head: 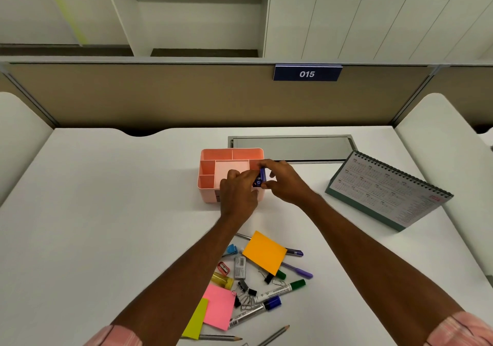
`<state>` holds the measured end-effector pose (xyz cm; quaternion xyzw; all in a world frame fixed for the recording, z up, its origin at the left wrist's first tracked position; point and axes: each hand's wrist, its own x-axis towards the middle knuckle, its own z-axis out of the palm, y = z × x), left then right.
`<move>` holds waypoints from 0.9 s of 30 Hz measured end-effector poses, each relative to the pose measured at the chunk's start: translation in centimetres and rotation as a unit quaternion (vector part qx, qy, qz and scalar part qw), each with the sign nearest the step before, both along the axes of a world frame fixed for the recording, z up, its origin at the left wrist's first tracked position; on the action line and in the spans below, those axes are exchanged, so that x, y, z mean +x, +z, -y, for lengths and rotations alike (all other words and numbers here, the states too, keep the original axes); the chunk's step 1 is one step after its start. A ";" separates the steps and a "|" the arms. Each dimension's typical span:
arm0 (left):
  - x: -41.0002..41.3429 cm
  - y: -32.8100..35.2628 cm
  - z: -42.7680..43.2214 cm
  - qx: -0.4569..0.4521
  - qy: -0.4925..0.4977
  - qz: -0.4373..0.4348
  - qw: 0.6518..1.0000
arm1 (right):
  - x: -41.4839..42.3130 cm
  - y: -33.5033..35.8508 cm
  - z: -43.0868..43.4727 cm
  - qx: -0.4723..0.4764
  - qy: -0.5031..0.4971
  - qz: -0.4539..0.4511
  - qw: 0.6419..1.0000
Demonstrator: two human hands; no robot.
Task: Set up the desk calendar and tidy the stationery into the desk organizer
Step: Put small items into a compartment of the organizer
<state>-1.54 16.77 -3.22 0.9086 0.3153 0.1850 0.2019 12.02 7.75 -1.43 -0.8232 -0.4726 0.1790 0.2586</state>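
Both hands (241,191) (284,183) block the organizer (213,159) (holding perhaps a stapler (260,179)).

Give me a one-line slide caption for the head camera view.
Both hands hold a small blue item over the pink organizer; calendar stands right, stationery pile waits nearer.

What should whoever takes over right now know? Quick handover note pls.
Left hand and right hand: both pinch a small dark-blue plastic item over the right side of the pink plastic desk organizer; what it is I cannot tell.
Done: the grey spiral-bound desk calendar stands propped at the right.
Organizer compartments in view look empty.
Left, in the near pile: orange sticky pad, pink sticky pad, yellow-green sticky pad, green-capped marker, blue-capped marker, purple pen, black binder clips, red sharpener, pencils.
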 end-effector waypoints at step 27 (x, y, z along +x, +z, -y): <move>-0.1 0.3 0.2 0.011 -0.032 -0.053 0.998 | -0.2 1.0 1.4 -0.010 0.005 0.034 0.999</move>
